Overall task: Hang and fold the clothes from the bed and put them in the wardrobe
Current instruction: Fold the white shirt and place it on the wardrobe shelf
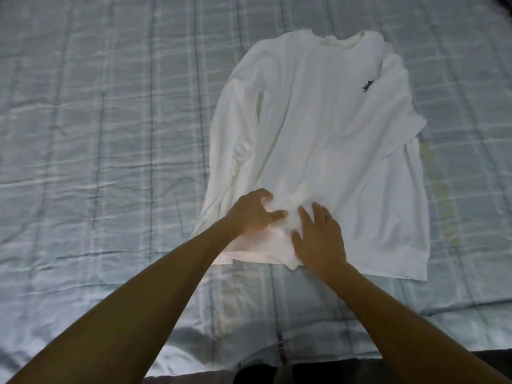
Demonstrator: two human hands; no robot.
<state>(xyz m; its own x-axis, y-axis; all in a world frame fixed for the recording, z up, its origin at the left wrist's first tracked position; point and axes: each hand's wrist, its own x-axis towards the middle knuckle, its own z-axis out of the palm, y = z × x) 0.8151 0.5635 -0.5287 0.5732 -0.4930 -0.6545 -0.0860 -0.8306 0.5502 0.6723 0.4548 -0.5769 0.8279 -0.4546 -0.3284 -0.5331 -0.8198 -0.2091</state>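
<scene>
white shirt flat, centre-right of frame, on quilted bed cover | left hand fingers curled, bunching fabric near hem | right hand fingers straight, pressing shirt

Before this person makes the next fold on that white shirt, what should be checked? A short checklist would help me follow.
1. White shirt spread front up on the bed: ok.
2. Left hand gripping the fabric near the hem: ok, fingers curled into it.
3. Right hand pressing the shirt down beside it: ok, fingers spread.
4. Fabric smooth between the hands: not ok, it is bunched there.
5. Hem straight: not ok, its corner on the person's left is rumpled.
6. Sleeve on the person's right folded neatly: cannot tell, it seems partly tucked under the body.
</scene>
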